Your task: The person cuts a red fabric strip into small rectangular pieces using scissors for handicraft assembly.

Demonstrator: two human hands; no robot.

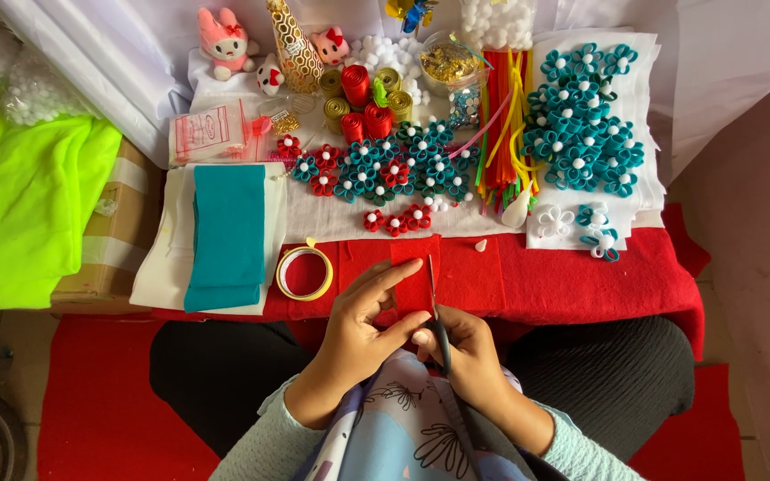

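Red felt piece [414, 272] — left hand [363, 325] pinching | right hand [465, 352] — closed around scissors [437, 312]

left hand [363, 325] pinches red felt [414, 278]; right hand [465, 356] grips scissors [437, 316].

Two plush toys [225, 40] sit at the far left. Far centre, three red ribbon rolls [356, 85] and four gold ribbon rolls [389, 80] stand together. Nearer, there is one ring of tape [304, 273], one folded teal felt piece [226, 233], and one gold cone [291, 44]. Two hands [363, 334] work the red felt.
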